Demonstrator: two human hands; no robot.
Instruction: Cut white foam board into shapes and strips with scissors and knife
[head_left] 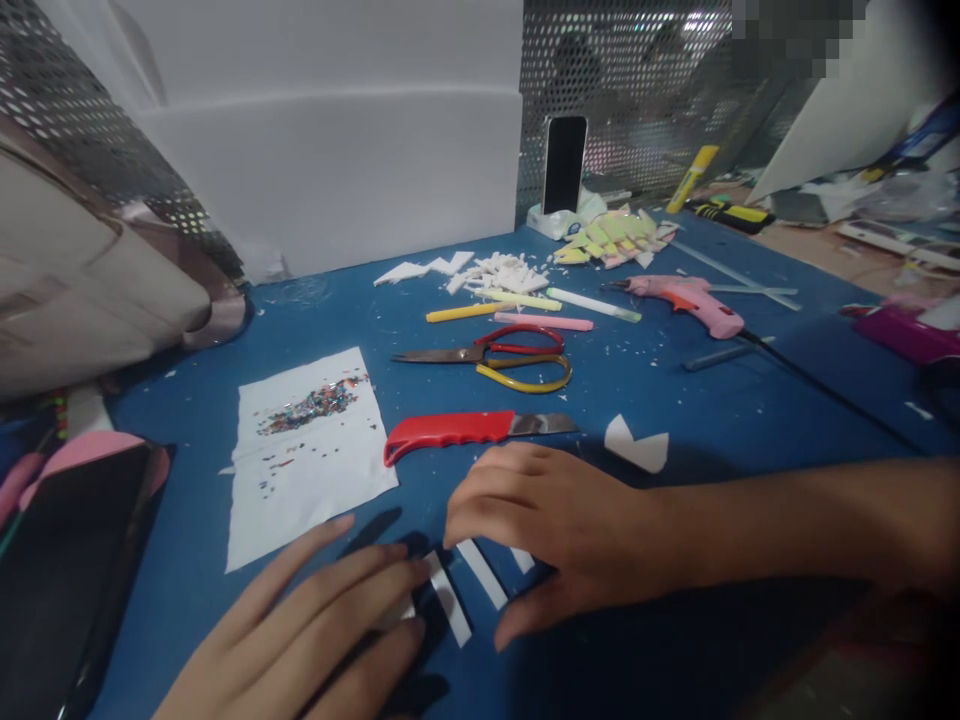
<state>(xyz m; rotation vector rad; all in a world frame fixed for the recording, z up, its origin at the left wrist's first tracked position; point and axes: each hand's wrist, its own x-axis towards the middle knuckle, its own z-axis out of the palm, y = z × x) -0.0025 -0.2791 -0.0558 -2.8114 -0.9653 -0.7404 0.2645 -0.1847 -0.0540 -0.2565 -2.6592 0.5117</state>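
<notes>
Several small white strips lie on the blue tabletop between my hands. My left hand [322,620] is at the lower left, palm down with fingers spread. Its fingertips reach the upper end of one white strip [450,602], and another white piece is partly hidden beneath them. My right hand [551,520] comes in from the right, its fingers arched and the thumb apart from them. Under its curve, a second white strip [484,575] shows, and a third white strip [523,559] is mostly covered. I see nothing gripped in either hand.
Beyond my hands lie a red utility knife [450,430], scissors [480,355] and a notched white scrap [637,447]. Glittery bits rest on a paper sheet [300,500]. Further back are coloured sticks [544,322], white pieces [502,272] and a pink glue gun [697,298] with its cord.
</notes>
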